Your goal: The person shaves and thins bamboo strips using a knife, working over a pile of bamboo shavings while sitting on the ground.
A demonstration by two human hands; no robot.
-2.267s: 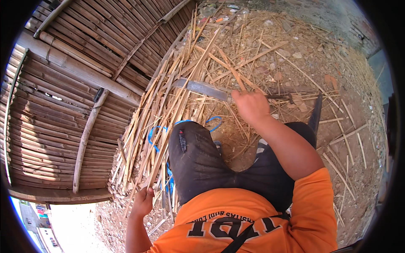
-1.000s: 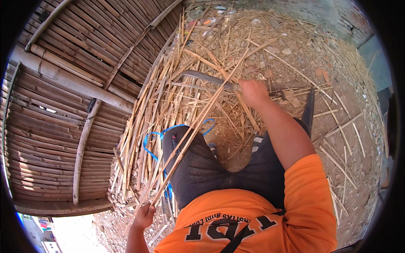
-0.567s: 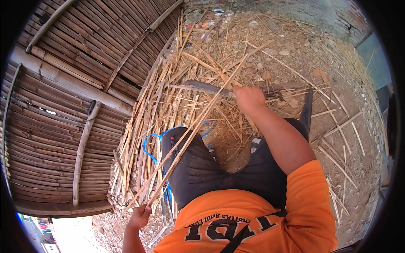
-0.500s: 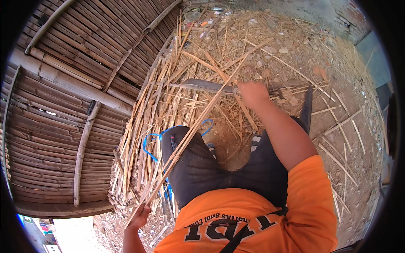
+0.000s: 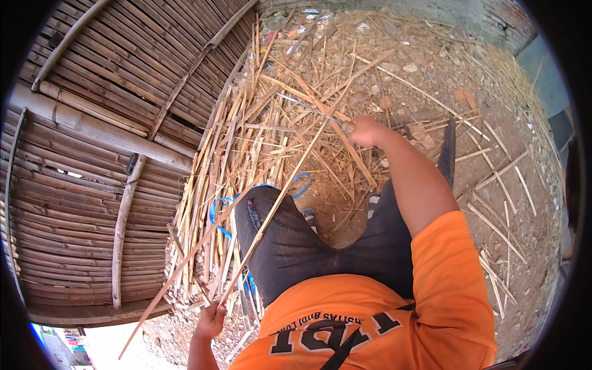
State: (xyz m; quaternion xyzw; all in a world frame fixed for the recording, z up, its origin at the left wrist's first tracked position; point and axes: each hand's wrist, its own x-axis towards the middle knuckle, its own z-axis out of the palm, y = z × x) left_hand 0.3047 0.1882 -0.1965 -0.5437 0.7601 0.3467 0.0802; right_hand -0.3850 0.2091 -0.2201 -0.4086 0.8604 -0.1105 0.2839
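Observation:
My left hand [image 5: 211, 320], low on the left, is closed around the near end of a long, thin bamboo strip [image 5: 269, 216]. The strip slants up across my left thigh, its far end crossing near the blade. My right hand [image 5: 366, 132] grips a machete [image 5: 308, 105] by its handle. The machete's blade points left and away and shows as a narrow line. A second long strip [image 5: 176, 276] slants down and left beyond my left hand; I cannot tell whether anything supports it.
A heap of split bamboo strips [image 5: 213, 160] lies left of my legs, beside a bamboo slat wall [image 5: 74, 203]. Blue cord [image 5: 213, 213] loops by my left knee. A dark blade-like piece [image 5: 447, 151] stands beyond my right knee. Loose strips [image 5: 499, 225] lie on the dirt at right.
The machete has turned from broadside to nearly edge-on, its tip swinging farther away. The strips were close together; now one has come apart and slants off left. My left hand moved slightly right.

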